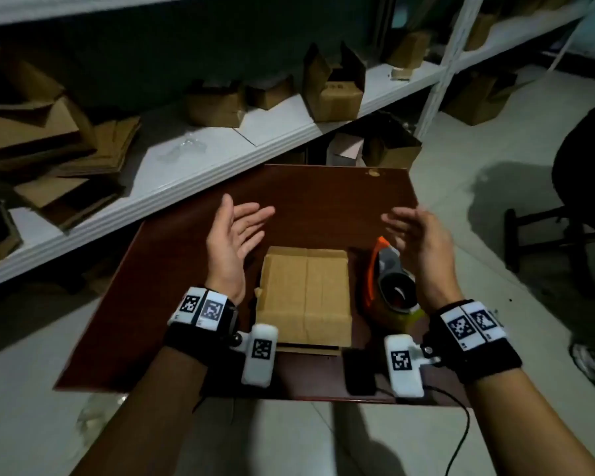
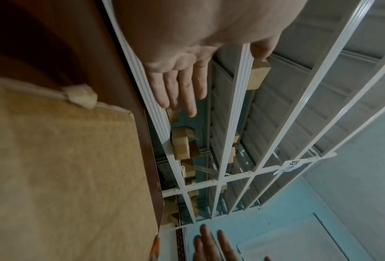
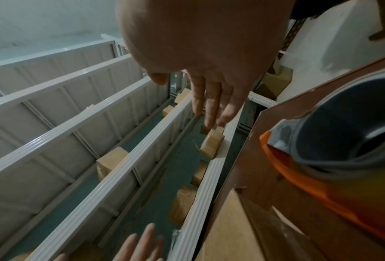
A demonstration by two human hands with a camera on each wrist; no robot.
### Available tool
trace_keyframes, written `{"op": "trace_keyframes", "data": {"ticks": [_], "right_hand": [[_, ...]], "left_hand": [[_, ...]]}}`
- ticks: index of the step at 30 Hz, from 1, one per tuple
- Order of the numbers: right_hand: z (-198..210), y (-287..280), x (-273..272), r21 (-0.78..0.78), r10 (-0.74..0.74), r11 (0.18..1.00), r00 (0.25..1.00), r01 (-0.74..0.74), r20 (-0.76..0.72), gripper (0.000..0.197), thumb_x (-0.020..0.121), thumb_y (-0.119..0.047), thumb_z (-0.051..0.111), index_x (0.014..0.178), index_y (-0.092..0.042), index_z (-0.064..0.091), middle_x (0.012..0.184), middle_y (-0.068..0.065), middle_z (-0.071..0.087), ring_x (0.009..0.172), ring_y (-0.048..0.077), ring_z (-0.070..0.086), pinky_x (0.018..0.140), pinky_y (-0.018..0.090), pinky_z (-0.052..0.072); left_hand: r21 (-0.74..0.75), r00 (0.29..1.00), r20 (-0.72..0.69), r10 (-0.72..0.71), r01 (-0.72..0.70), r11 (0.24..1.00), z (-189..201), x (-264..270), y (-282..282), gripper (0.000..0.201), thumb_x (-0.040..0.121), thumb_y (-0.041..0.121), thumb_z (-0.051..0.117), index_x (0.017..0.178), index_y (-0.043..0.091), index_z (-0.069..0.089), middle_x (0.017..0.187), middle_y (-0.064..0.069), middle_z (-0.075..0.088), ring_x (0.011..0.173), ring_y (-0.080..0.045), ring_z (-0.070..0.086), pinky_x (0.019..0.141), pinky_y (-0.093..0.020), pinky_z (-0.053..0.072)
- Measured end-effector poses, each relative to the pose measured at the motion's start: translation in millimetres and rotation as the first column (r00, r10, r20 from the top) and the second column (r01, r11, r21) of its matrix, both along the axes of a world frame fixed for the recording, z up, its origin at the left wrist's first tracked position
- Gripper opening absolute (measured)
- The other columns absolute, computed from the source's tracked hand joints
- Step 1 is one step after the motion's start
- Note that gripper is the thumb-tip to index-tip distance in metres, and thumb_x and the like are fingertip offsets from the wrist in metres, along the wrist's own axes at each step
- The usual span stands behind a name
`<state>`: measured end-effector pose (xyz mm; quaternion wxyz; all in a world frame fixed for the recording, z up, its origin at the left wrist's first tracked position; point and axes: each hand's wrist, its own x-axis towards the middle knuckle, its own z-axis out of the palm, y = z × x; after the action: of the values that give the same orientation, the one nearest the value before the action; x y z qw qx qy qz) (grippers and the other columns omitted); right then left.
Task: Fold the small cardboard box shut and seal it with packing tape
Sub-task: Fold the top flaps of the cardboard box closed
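Observation:
A small brown cardboard box (image 1: 306,297) lies on the dark red table (image 1: 186,269), its top flaps folded flat with a seam down the middle. It fills the left of the left wrist view as the box (image 2: 64,167). An orange and grey tape dispenser (image 1: 389,280) with a roll of tape lies just right of it, seen close as the dispenser (image 3: 334,150). My left hand (image 1: 234,235) hovers above the table left of the box, palm turned inward, fingers straight. My right hand (image 1: 416,235) hovers over the dispenser, palm inward, fingers straight. Neither hand holds anything.
A white metal shelf (image 1: 220,159) runs behind the table, with flattened cardboard (image 1: 49,149) and several small boxes (image 1: 337,94) on it. A dark chair (image 1: 564,235) stands at the right. A black cable (image 1: 461,434) hangs off the table's near edge.

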<state>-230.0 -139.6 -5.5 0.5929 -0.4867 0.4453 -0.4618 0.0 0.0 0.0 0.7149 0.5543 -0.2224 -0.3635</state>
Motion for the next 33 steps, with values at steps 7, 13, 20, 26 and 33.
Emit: {"op": "trace_keyframes", "data": {"ticks": [7,13,20,26,33], "right_hand": [[6,5,10,0.144,0.174,0.979,0.959,-0.143,-0.225,0.035,0.102,-0.039,0.054,0.105,-0.007,0.068,0.099,0.011,0.072,0.085,0.023,0.064,0.08,0.035,0.05],[4,16,18,0.296,0.231,0.945,0.926,-0.141,-0.298,0.028,0.101,-0.032,0.057,0.098,-0.006,0.064,0.074,0.007,0.063,0.07,0.022,0.063,0.072,0.033,0.056],[-5,29,23,0.337,0.324,0.922,0.856,-0.19,-0.403,0.028,0.095,-0.04,0.061,0.09,-0.013,0.065,0.091,0.013,0.068,0.11,0.036,0.069,0.102,0.053,0.055],[-13,33,29,0.396,0.423,0.884,0.788,-0.25,-0.447,0.045,0.078,-0.057,0.06,0.089,-0.014,0.062,0.091,0.01,0.066,0.089,0.031,0.065,0.091,0.048,0.055],[-8,32,24,0.388,0.399,0.886,0.842,-0.253,-0.363,0.031,0.083,-0.053,0.061,0.085,-0.023,0.054,0.081,0.002,0.054,0.072,0.022,0.052,0.067,0.038,0.045]], "left_hand": [[0.241,0.998,-0.047,-0.048,0.058,0.969,-13,9,4,0.067,0.102,0.066,0.04,0.128,0.01,0.067,0.127,-0.008,0.076,0.13,-0.021,0.062,0.121,-0.048,0.036],[0.336,0.992,-0.077,-0.1,0.12,0.934,-21,17,19,0.078,0.089,0.076,0.048,0.134,0.013,0.064,0.135,-0.009,0.069,0.134,-0.025,0.059,0.117,-0.048,0.04],[0.435,0.98,-0.121,-0.16,0.197,0.878,-20,3,18,0.077,0.098,0.068,0.048,0.148,0.01,0.053,0.146,-0.018,0.061,0.138,-0.033,0.055,0.117,-0.05,0.038],[0.554,0.97,-0.132,-0.204,0.242,0.796,-33,-1,26,0.084,0.088,0.077,0.056,0.154,0.026,0.049,0.151,-0.017,0.057,0.136,-0.036,0.057,0.099,-0.046,0.048],[0.542,0.945,-0.055,-0.322,0.299,0.785,-8,-21,23,0.055,0.095,0.071,0.052,0.124,0.029,0.071,0.081,0.006,0.064,0.067,-0.015,0.051,0.058,-0.03,0.034]]}}
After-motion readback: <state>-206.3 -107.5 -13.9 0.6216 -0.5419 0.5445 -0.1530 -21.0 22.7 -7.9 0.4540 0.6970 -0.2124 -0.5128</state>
